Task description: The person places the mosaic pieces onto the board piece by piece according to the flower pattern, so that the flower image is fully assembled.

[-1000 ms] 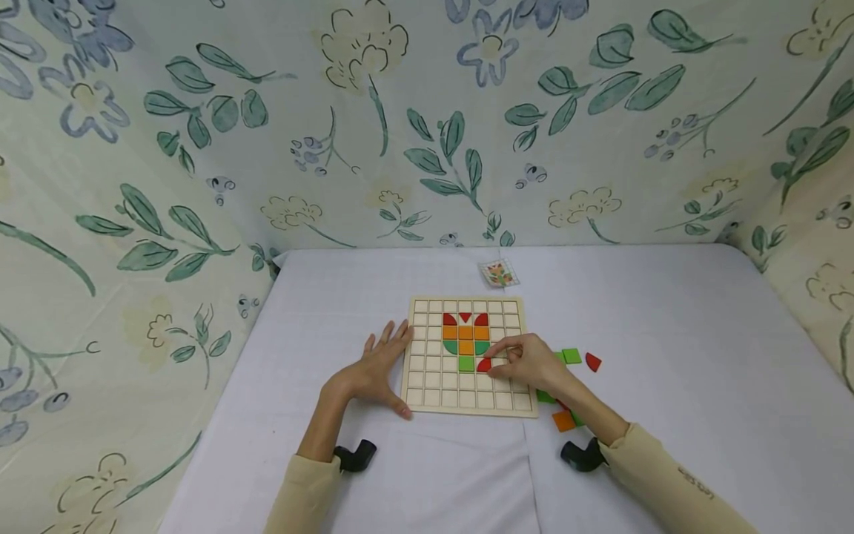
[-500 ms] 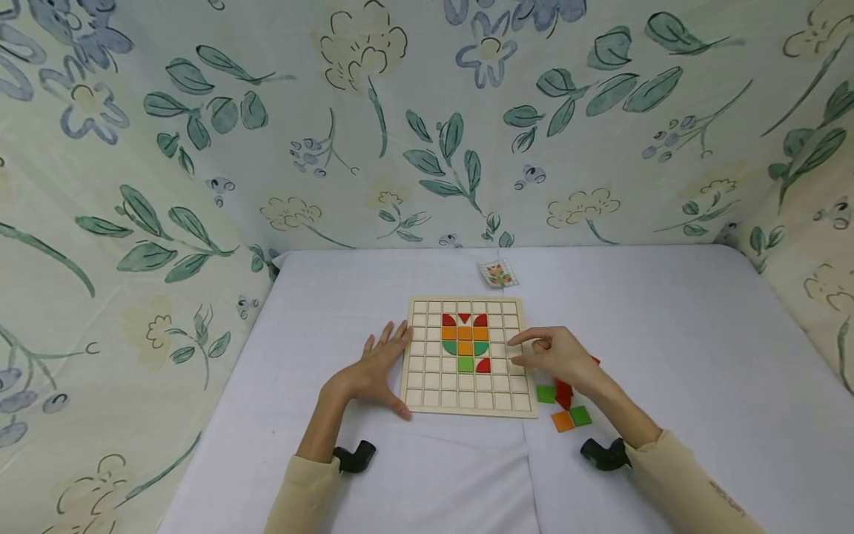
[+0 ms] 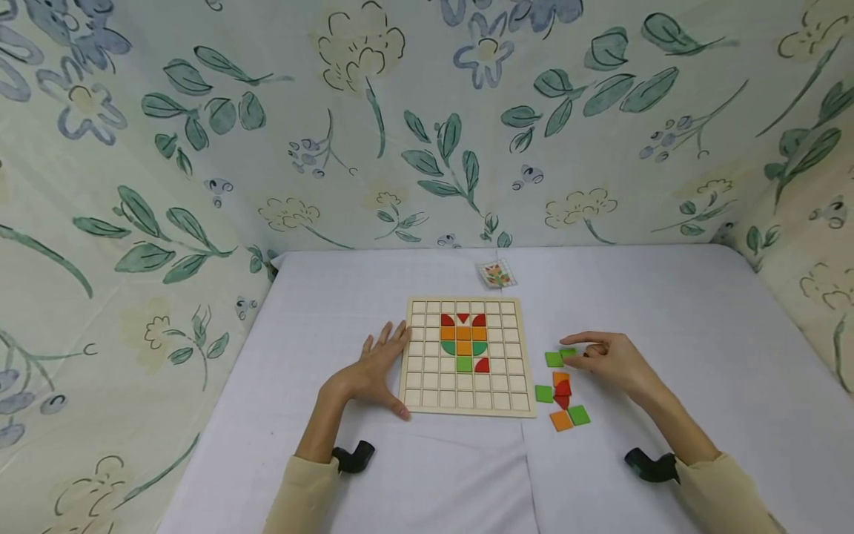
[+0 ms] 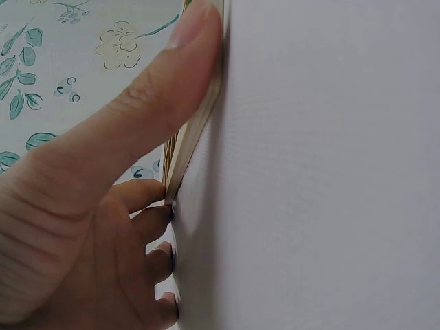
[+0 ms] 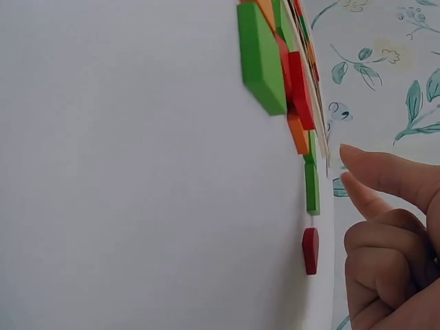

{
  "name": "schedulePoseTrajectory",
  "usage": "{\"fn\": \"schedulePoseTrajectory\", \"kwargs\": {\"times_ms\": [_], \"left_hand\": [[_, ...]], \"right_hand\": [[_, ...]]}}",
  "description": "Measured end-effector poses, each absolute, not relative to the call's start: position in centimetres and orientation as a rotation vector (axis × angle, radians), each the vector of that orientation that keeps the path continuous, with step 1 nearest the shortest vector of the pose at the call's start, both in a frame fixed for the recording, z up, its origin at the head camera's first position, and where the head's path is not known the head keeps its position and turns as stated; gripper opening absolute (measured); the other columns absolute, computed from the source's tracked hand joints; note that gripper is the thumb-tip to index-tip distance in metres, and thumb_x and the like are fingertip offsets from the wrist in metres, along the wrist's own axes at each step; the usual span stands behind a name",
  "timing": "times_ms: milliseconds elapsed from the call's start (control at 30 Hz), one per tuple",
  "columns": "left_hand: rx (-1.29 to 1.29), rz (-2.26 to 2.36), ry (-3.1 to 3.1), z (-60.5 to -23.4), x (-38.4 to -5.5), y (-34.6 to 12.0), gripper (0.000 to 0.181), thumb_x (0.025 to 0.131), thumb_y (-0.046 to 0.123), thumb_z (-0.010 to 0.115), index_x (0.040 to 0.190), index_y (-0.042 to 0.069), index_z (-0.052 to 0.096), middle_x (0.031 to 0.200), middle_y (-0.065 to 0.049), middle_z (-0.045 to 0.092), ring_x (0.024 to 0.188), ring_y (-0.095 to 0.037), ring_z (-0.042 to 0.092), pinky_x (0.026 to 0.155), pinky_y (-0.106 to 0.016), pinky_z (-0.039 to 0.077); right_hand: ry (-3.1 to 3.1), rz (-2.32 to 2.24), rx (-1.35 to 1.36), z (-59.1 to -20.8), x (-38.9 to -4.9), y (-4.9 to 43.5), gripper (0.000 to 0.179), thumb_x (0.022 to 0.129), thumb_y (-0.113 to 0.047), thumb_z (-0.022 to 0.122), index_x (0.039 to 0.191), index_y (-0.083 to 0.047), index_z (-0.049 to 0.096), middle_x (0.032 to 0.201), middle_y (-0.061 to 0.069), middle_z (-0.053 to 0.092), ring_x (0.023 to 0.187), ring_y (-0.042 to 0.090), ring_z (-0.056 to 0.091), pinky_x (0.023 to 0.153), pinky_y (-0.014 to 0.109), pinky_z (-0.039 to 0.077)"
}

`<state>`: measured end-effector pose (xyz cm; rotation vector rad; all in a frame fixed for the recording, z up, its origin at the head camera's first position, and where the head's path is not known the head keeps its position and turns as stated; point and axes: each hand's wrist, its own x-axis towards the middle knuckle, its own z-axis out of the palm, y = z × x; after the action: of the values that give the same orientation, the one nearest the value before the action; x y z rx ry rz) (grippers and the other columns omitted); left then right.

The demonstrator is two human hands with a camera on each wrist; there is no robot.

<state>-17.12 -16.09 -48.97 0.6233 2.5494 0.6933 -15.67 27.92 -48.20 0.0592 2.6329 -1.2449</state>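
A wooden grid board point(image 3: 427, 382) bears a pattern of red, orange and green tiles, with a light green square tile point(image 3: 463, 364) and a red quarter-round tile point(image 3: 482, 365) at its bottom. My left hand point(image 3: 367, 374) rests spread along the board's left edge, its thumb at the near corner; in the left wrist view the thumb point(image 4: 137, 130) lies against the wooden rim. My right hand point(image 3: 610, 360) hovers right of the board above loose green tiles point(image 3: 554, 359). Its thumb and index finger are apart with nothing between them, and the other fingers are curled.
More loose tiles lie right of the board: a green one point(image 3: 543, 394), an orange one point(image 3: 561, 420) and a red one point(image 3: 563, 389). In the right wrist view a red tile point(image 5: 311, 251) lies apart. A pattern card point(image 3: 497, 274) lies behind the board.
My right hand has let go of the red quarter-round tile on the board and moved right, over the loose tiles. My left hand stays at the board's edge.
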Motion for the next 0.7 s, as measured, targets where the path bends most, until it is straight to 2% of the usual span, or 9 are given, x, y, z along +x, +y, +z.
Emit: {"fn": "schedulePoseTrajectory", "kwargs": {"times_ms": [333, 700], "left_hand": [[0.625, 0.692, 2.552, -49.0, -17.2, -16.1, 0.151, 0.057, 0.046, 0.101, 0.167, 0.010, 0.005, 0.176, -0.005, -0.007, 0.163, -0.030, -0.015, 0.132, -0.058, -0.009], [0.627, 0.688, 2.557, -48.9, -17.1, -16.1, 0.151, 0.057, 0.046, 0.101, 0.167, 0.010, 0.005, 0.176, -0.006, -0.007, 0.163, -0.030, -0.014, 0.132, -0.058, -0.008]], "right_hand": [[2.653, -1.198, 0.106, -49.6, -15.3, 29.6, 0.044, 0.091, -0.020, 0.078, 0.131, -0.003, 0.069, 0.061, -0.004, 0.034, 0.057, 0.010, 0.032, 0.050, 0.027, 0.026], [2.669, -1.176, 0.108, -49.6, -15.9, 28.9, 0.043, 0.089, -0.017, 0.079, 0.128, 0.001, 0.069, 0.059, -0.004, 0.034, 0.054, 0.010, 0.031, 0.048, 0.025, 0.025]]}}
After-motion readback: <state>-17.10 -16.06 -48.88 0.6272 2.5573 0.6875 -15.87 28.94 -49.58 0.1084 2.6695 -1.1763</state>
